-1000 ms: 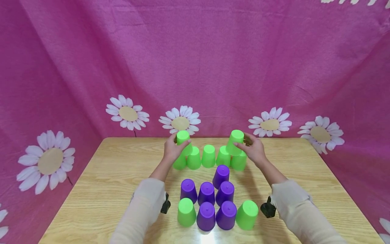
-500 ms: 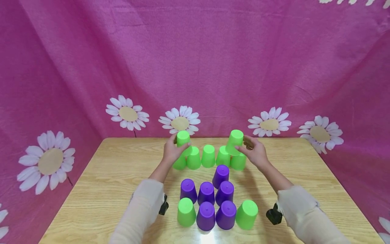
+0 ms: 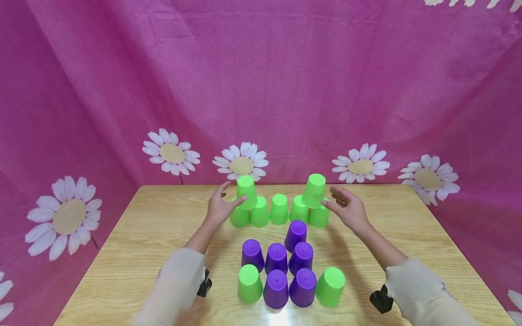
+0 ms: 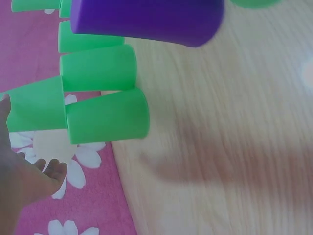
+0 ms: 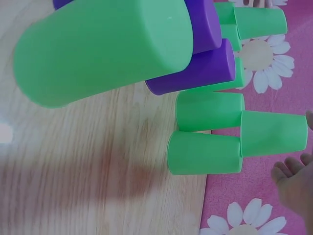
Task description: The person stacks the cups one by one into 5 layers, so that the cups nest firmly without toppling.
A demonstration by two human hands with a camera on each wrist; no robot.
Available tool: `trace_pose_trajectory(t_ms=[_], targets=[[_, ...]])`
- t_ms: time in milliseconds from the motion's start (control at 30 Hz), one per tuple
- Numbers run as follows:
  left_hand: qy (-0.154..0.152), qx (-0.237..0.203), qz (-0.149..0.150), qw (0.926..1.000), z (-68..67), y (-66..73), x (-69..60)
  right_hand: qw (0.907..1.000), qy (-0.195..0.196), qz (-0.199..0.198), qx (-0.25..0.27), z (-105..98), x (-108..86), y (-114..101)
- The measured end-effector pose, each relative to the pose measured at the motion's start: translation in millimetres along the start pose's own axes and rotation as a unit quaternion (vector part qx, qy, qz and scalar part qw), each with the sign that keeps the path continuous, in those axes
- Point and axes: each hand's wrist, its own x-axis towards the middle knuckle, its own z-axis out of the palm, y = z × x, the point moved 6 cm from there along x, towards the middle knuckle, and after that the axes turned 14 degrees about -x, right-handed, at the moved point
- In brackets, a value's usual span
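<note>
Second-tier placement, apparently at the letting-go stage: the left upper cup [image 3: 246, 188] and right upper cup [image 3: 315, 185] stand inverted on row cups [image 3: 259, 213], above and to either side of the middle green cup [image 3: 279, 209]; the left hand [image 3: 221, 208] and right hand [image 3: 351, 212], farther out from it, have spread fingers grasping nothing, thumb contact uncertain; the next move probably calls for withdrawing without a nudge
</note>
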Motion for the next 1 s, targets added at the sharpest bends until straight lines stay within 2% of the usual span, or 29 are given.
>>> trace_pose_trajectory(t_ms=[167,533,733,1000], targets=[[-0.006,0.000,-0.011,0.9999,-9.1,-5.4,-6.8,0.9999,-0.002,-0.011,-0.003,-0.9,-8.2,0.0],[-0.026,-0.026,-0.006,0.9993,-21.8,-14.3,-28.2,0.9991,-0.016,-0.040,0.004,1.0,-29.9,5.7],[-0.042,-0.026,0.008,0.9987,-26.8,-14.1,-39.0,0.9980,-0.020,-0.059,0.005,2.2,-42.4,8.5],[-0.050,-0.022,0.031,0.9980,-31.0,-17.9,-50.6,0.9983,-0.031,-0.050,-0.002,0.1,-51.1,9.8]])
